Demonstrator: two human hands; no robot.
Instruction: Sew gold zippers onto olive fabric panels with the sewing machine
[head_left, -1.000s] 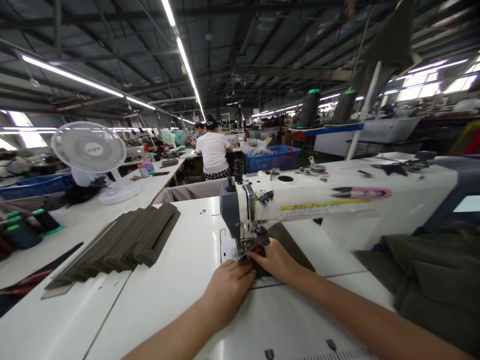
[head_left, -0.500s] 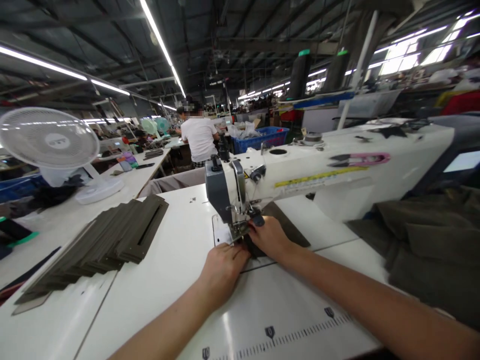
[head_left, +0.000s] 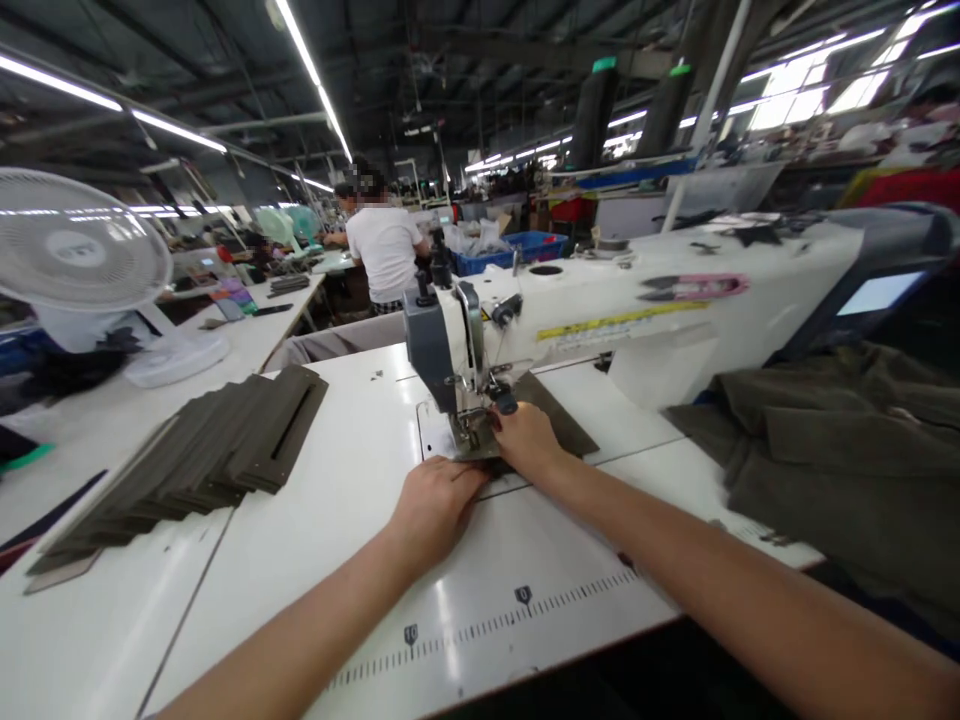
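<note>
A white sewing machine point(head_left: 600, 310) stands on a white table point(head_left: 315, 560). A dark olive fabric piece point(head_left: 551, 420) lies under its needle head point(head_left: 469, 405). My left hand point(head_left: 431, 505) is curled with its fingertips pressed on the near edge of that piece, just in front of the needle. My right hand point(head_left: 525, 440) rests on the fabric right beside the presser foot, fingers bent down onto it. The part of the fabric under both hands is hidden.
A fanned stack of cut olive pieces point(head_left: 202, 450) lies to the left. A heap of olive cloth point(head_left: 847, 450) sits at right. Pink thread snips point(head_left: 694, 287) lie on the machine arm. A white fan point(head_left: 82, 265) stands far left; a person in a white shirt point(head_left: 382, 250) works beyond.
The view has dipped and shifted, showing more of the ruled table edge. Both hands stay at the needle on the fabric, with my left hand drawn slightly toward me.
</note>
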